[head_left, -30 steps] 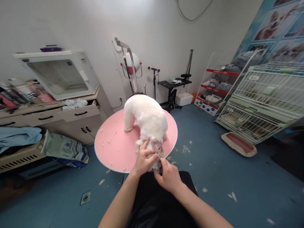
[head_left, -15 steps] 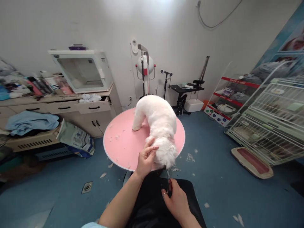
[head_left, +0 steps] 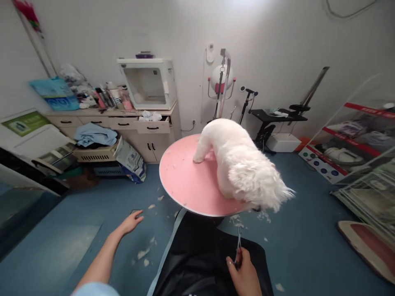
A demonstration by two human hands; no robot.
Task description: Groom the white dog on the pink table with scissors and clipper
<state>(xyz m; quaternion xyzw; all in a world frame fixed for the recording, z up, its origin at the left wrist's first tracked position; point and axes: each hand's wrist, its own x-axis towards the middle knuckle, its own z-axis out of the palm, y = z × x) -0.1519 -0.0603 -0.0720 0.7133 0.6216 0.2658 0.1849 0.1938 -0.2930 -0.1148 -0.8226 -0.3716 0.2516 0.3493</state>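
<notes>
A small white dog point(head_left: 240, 164) stands on a round pink grooming table point(head_left: 185, 181), its head hanging over the near right edge. My right hand point(head_left: 243, 273) is low at the bottom of the view, closed round the handles of thin scissors point(head_left: 238, 244) that point up toward the dog's head. Off to the left, my left hand point(head_left: 131, 222) reaches out over the blue floor with its fingers spread, holding nothing. A black apron point(head_left: 203, 255) covers my lap below the table.
White fur clippings lie on the blue floor point(head_left: 92, 213). A cabinet with drawers point(head_left: 129, 127) and a white drying box point(head_left: 149, 82) stand at the back left. A dryer stand point(head_left: 222, 82), a black side table point(head_left: 277, 117) and wire cages point(head_left: 370, 189) fill the right.
My left hand let go of the dog's head and swung out to the left. The right hand pulled the scissors down and away. The view turned left; the dog's head turned to the right.
</notes>
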